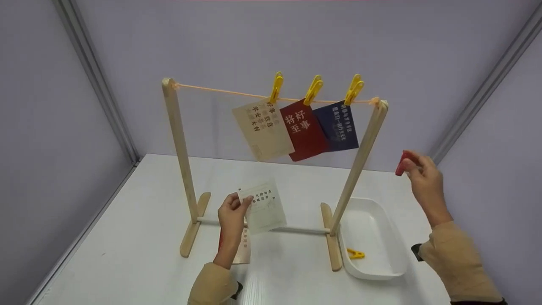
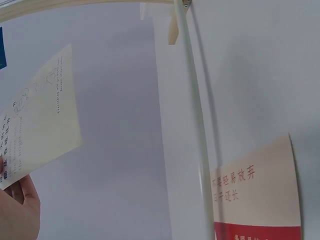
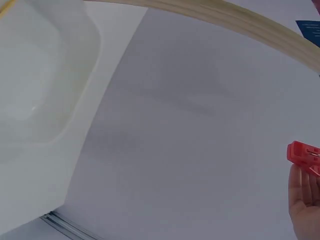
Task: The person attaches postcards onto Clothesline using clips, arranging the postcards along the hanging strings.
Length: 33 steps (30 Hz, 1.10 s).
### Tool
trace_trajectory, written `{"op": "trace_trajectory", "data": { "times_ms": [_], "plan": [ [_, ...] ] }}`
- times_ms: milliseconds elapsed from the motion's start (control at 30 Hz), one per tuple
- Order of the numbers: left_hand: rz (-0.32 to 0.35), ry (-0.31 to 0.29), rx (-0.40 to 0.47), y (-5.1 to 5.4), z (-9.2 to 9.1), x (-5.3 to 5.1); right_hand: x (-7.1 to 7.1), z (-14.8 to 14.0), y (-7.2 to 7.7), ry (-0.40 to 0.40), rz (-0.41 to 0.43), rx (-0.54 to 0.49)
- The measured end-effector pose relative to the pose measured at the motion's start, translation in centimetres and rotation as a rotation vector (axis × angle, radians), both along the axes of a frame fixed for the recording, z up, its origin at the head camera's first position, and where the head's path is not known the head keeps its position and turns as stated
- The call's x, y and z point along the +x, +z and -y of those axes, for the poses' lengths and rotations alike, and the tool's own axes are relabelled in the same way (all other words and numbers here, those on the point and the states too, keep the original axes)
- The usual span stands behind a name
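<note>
My left hand (image 1: 231,212) pinches a pale cream card (image 1: 266,212) by its left edge, in front of the rack's lower bar. The same card (image 2: 47,115) shows handwriting-like lines and print in the left wrist view. Off to the right of the rack, my right hand (image 1: 427,180) holds a red clothespin (image 1: 401,164) between thumb and fingers. From the orange string (image 1: 220,90) hang a beige card (image 1: 262,131), a red card (image 1: 302,131) and a navy card (image 1: 338,127), each under a yellow clothespin (image 1: 276,87).
The wooden rack (image 1: 180,148) stands on a white table (image 1: 139,203). Right of it sits a white tray (image 1: 400,254) with a yellow clothespin (image 1: 355,253) inside. Under my left forearm lies a card with a red part (image 2: 260,190). Grey walls enclose the table.
</note>
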<state>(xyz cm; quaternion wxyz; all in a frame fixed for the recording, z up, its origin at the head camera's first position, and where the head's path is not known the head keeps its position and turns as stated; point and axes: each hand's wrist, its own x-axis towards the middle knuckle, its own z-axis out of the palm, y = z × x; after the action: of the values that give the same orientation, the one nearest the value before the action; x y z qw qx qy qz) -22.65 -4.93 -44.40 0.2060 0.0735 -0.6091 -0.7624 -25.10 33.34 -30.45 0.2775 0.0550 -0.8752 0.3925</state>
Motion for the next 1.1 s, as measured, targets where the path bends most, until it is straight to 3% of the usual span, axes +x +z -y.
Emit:
{"op": "trace_trajectory", "data": {
  "times_ms": [233, 300, 567, 800, 1100],
  "plan": [
    [-0.078, 0.030, -0.032, 4.8, 1.3, 1.7, -0.5, 1.5, 5.6, 0.019, -0.019, 0.002],
    [-0.099, 0.043, -0.036, 5.5, 1.6, 1.7, -0.8, 1.9, 7.0, 0.023, -0.034, 0.002],
    [-0.218, 0.118, 0.014, 6.7, 3.2, -0.6, -2.1, 3.3, 11.3, 0.025, -0.068, -0.015],
    [-0.321, 0.140, -0.005, 9.6, 4.1, -1.3, -2.8, 5.8, 14.7, 0.059, -0.127, -0.034],
    [-0.354, 0.156, 0.024, 12.2, 5.0, -2.3, -2.9, 10.7, 18.4, 0.149, -0.167, -0.022]
  ]
}}
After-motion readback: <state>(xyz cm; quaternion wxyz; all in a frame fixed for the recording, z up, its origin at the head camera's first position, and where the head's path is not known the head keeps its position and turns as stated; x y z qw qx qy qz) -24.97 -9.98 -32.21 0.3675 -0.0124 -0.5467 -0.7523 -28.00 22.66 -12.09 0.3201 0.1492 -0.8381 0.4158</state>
